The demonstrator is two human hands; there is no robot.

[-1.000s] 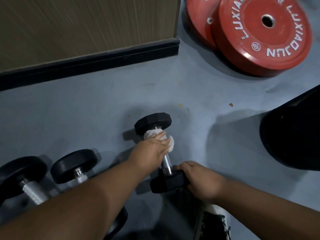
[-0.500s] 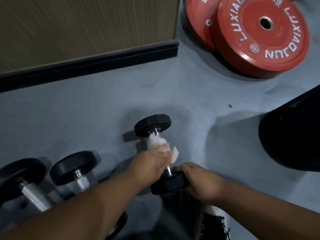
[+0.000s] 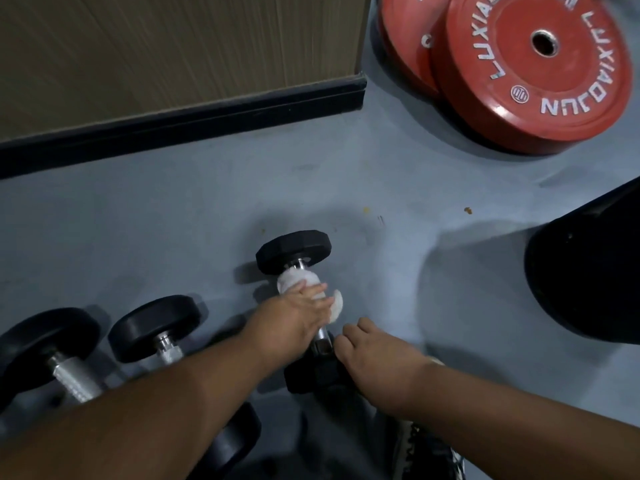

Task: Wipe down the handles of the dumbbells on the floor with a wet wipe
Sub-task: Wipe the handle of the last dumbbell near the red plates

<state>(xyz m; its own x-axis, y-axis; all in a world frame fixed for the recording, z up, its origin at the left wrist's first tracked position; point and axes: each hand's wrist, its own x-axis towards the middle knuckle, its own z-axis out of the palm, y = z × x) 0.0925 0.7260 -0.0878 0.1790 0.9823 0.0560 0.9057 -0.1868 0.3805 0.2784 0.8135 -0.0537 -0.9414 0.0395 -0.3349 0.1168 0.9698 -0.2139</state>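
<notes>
A small black hex dumbbell lies on the grey floor in the middle of the view, its chrome handle running toward me. My left hand grips a white wet wipe wrapped round the far part of that handle. My right hand holds the dumbbell's near head, fingers curled over it. Two bigger round-headed dumbbells with knurled silver handles lie at the lower left, partly under my left forearm.
Two red weight plates lean at the top right. A large black object sits at the right edge. A wood-panelled wall with a black skirting runs along the back. My shoe shows at the bottom.
My left hand slid the wipe down the handle toward me, then back up toward the far head. My right hand stayed on the near head.
</notes>
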